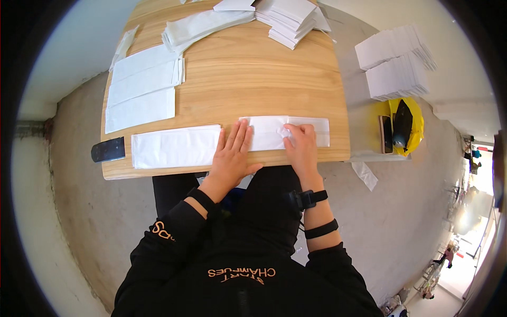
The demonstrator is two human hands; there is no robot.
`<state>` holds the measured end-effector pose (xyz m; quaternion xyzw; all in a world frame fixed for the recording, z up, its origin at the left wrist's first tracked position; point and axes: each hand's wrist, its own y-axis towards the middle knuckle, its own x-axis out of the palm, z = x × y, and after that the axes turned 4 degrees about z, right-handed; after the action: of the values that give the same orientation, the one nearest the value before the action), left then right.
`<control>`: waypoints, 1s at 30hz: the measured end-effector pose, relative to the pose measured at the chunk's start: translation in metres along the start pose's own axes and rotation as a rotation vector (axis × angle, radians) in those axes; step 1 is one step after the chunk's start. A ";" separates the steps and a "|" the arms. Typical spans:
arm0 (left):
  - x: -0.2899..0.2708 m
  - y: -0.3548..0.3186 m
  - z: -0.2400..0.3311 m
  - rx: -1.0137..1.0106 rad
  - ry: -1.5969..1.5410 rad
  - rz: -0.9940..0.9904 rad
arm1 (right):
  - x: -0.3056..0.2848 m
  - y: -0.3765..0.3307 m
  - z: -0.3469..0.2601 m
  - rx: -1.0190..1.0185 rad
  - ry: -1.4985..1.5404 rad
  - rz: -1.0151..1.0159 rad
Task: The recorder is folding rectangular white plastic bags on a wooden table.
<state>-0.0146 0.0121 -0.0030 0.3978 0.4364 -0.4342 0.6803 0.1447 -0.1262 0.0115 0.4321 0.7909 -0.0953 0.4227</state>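
On the table's near edge lies a long, flat white bag, its right end thinner and more see-through. My left hand rests flat with fingers stretched out, its fingertips on the bag's left end. Puckered white material bunches at the fingertips of my right hand, which pinches the bag right of its middle. Left of my left hand is a stack of similar flat white bags, its right end beside that hand.
The wooden table holds more white bags at left, a long bundle and folded white stacks at the back. A black phone sits at the left corner. Right are white piles, another phone and a yellow bag.
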 end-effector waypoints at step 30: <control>-0.076 -0.093 -0.104 -0.162 0.100 -0.150 | 0.018 -0.042 -0.043 0.080 0.302 -0.015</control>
<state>-0.1458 0.0976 0.0217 0.3288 0.5319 -0.4268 0.6533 0.0821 -0.1187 0.0155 0.4520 0.8443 -0.0638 0.2806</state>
